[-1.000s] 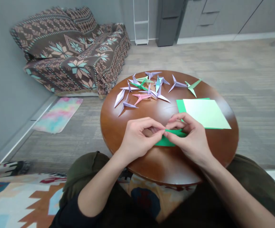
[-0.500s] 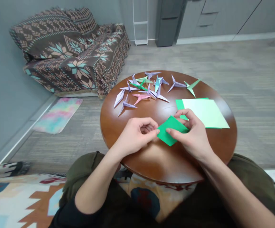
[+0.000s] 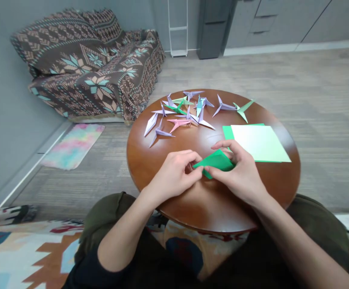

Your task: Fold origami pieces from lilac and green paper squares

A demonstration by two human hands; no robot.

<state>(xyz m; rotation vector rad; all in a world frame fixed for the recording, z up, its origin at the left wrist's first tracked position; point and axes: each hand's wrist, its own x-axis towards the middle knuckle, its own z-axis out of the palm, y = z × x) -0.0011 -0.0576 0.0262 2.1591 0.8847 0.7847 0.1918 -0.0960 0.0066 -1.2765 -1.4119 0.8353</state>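
Note:
Between my hands, over the near half of the table, is a piece of folded green origami paper point(image 3: 218, 160). My left hand point(image 3: 178, 170) pinches its left corner with thumb and fingers. My right hand point(image 3: 242, 170) grips it from the right, with the thumb on the near side, close to the left thumb, and the fingers behind. The paper's near edge is bent up, and part of it is hidden by the fingers. Beyond the right hand lies a stack of pale green and green paper sheets point(image 3: 261, 140).
Several folded paper cranes point(image 3: 180, 123), purple, green and pink, stand across the back and left of the round brown table point(image 3: 144, 160). A pale green crane point(image 3: 244, 110) is near the far right edge. A covered sofa point(image 3: 102, 80) stands beyond, with a colourful mat point(image 3: 73, 146) on the floor.
The green paper was a flat diamond facing up; now its near side is folded upward and it looks narrower. My right thumb has moved left, close to my left thumb.

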